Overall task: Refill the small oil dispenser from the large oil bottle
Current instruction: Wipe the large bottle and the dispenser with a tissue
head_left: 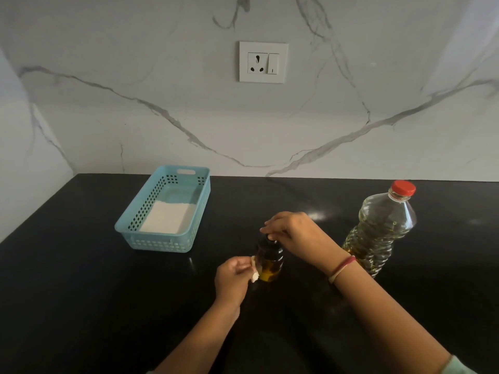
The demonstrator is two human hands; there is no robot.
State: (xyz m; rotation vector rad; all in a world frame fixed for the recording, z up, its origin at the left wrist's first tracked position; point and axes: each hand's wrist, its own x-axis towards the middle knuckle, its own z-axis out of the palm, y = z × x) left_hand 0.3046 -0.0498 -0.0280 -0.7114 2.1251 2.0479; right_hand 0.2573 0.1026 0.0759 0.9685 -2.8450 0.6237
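The small oil dispenser (269, 263), a dark glass bottle with yellow oil low inside and a black cap, stands upright on the black counter (81, 292). My right hand (293, 233) grips its cap from above. My left hand (233, 276) presses a small white tissue piece (254, 275) against the dispenser's left side. The large oil bottle (380, 228), clear plastic with a red cap on, stands to the right behind my right wrist, holding yellow oil.
A light blue perforated basket (135, 225) with a folded white cloth (166, 218) inside sits at the back left. A white wall socket (263, 62) is on the marble backsplash behind the counter.
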